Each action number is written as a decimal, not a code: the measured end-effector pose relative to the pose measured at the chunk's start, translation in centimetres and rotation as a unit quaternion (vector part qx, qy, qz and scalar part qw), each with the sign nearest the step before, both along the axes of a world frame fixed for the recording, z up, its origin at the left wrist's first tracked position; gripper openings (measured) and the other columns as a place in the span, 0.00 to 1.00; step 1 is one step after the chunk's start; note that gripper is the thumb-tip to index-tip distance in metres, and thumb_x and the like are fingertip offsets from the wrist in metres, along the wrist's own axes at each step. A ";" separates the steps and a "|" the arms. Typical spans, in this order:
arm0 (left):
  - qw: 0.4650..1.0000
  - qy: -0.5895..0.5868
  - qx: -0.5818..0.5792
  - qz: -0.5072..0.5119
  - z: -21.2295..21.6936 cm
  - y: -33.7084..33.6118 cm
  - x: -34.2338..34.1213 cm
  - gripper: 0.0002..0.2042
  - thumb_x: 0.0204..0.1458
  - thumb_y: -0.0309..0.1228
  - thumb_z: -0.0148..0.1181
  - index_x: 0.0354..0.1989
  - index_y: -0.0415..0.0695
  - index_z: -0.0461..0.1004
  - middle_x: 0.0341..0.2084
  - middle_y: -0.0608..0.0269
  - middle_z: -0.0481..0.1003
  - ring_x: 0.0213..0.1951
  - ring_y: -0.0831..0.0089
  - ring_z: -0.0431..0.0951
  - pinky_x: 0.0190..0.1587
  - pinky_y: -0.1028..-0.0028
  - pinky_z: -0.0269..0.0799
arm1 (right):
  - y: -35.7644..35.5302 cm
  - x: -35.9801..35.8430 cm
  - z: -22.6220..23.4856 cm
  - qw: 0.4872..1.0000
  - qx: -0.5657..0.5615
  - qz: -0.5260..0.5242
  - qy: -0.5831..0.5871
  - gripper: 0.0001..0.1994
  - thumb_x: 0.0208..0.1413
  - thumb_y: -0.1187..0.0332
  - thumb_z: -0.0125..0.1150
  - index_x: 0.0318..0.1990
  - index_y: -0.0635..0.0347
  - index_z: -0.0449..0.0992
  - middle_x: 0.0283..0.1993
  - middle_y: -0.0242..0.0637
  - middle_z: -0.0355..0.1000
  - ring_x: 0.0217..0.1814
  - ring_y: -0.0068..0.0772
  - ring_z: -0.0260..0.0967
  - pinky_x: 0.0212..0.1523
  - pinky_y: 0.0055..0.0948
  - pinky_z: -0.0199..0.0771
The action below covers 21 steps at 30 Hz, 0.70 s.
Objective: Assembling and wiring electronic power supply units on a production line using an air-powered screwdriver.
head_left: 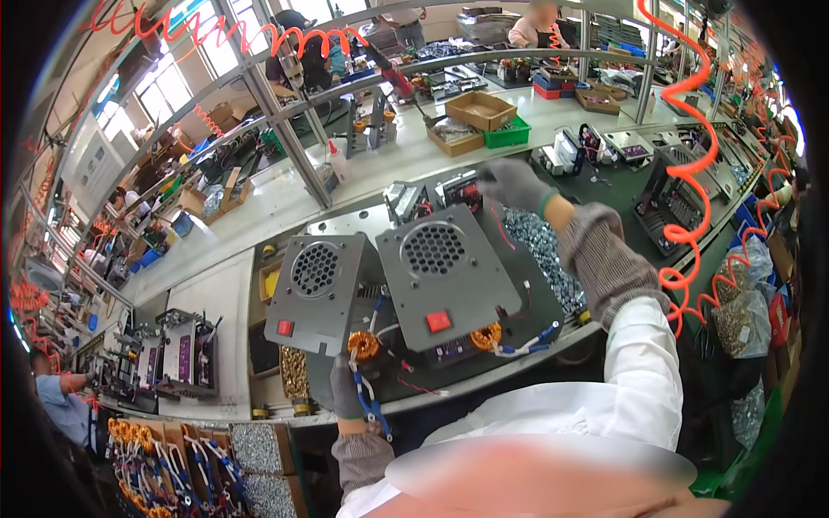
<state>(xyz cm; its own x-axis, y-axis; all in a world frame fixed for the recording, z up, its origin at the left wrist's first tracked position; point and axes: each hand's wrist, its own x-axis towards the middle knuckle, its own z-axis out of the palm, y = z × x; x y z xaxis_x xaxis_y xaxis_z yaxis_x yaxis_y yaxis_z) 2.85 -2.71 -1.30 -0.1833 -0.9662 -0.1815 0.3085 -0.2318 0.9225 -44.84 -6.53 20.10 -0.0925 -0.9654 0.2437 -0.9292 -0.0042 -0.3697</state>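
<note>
- Two grey metal housings, the left housing and the right housing, stand side by side at the centre of the frame on the surface, their vented panels uppermost, probably so the fronts stay easy to reach.
- The left hand, gloved, is at the lower centre, just beside a copper-wound coil and its blue-sleeved leads; whether the fingers close on them I cannot tell.
- That coil sits at the near edge of the left housing, perhaps to leave its leads free; a second coil sits likewise under the right housing's edge.
- The right hand, also gloved, is stretched to the upper centre near a small assembly with a red part (it is blurred, so its grip cannot be told).
- Silver fasteners lie below the right forearm and brass pieces at the lower left, both seemingly kept near for easy picking.
- An orange coiled hose hangs at the right, presumably coiled to stretch.
</note>
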 end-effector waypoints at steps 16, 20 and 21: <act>0.725 -0.127 -0.622 0.268 -9.7 -3.2 0.3 0.20 0.60 0.41 0.54 0.53 0.38 0.69 0.37 0.53 0.77 0.34 0.64 0.77 0.36 0.69 0.72 | -29.5 3.3 10.4 0.950 -0.258 -0.177 -0.016 0.22 0.46 0.59 0.68 0.47 0.54 0.71 0.40 0.46 0.75 0.46 0.47 0.75 0.48 0.42 0.75; 0.754 -0.253 -0.560 0.232 -5.9 -3.0 0.2 0.20 0.60 0.40 0.54 0.54 0.39 0.69 0.38 0.52 0.77 0.35 0.65 0.77 0.36 0.69 0.71 | -24.6 1.5 13.5 0.927 -0.352 -0.124 0.033 0.19 0.49 0.58 0.63 0.48 0.53 0.72 0.41 0.44 0.75 0.46 0.47 0.74 0.49 0.43 0.73; 0.758 -0.289 -0.541 0.222 -4.9 -2.3 0.7 0.20 0.60 0.39 0.54 0.54 0.39 0.69 0.38 0.52 0.77 0.35 0.65 0.77 0.36 0.69 0.71 | -21.9 2.7 14.4 0.897 -0.426 -0.108 0.053 0.16 0.46 0.60 0.63 0.41 0.57 0.75 0.39 0.42 0.75 0.44 0.45 0.75 0.47 0.41 0.74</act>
<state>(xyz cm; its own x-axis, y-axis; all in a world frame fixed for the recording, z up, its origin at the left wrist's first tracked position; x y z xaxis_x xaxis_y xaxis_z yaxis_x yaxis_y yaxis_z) 3.52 -5.04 -6.18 0.0121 -0.5498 0.8352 -0.3931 0.7654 0.5096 -42.12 -28.39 34.51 -0.1873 -0.3874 0.9027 -0.9722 -0.0586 -0.2268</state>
